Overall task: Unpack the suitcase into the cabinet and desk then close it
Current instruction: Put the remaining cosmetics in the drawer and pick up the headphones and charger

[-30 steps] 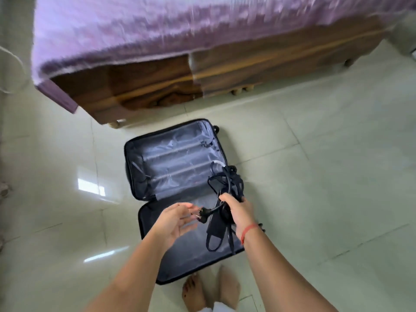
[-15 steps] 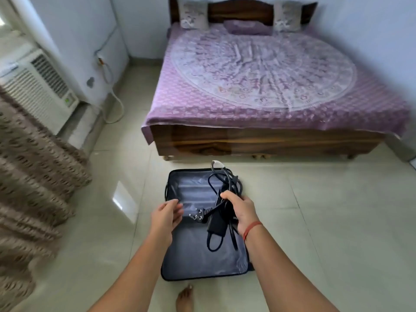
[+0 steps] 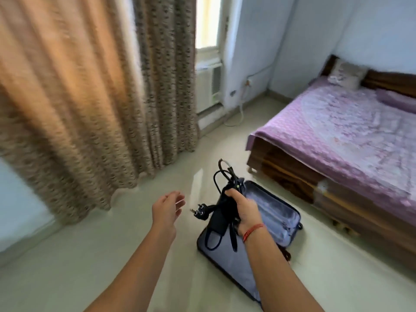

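Observation:
A dark suitcase (image 3: 279, 212) lies open flat on the floor, its grey lining bare. My right hand (image 3: 244, 210), with a red thread on the wrist, is shut on a black charger with bundled cable (image 3: 221, 212), held above the suitcase's left side. The charger's plug (image 3: 199, 212) sticks out to the left and cable loops rise above my fist. My left hand (image 3: 167, 207) hovers open just left of the plug, not touching it. No cabinet or desk is in sight.
A wooden bed with a purple cover (image 3: 337, 140) stands to the right. Brown patterned curtains (image 3: 90, 97) hang on the left down to the pale tiled floor (image 3: 90, 255). A white window unit (image 3: 208, 86) sits against the back wall.
The view has swung left from the bed toward the curtains. My right hand still holds the charger. My left hand has come away from the plug and opened.

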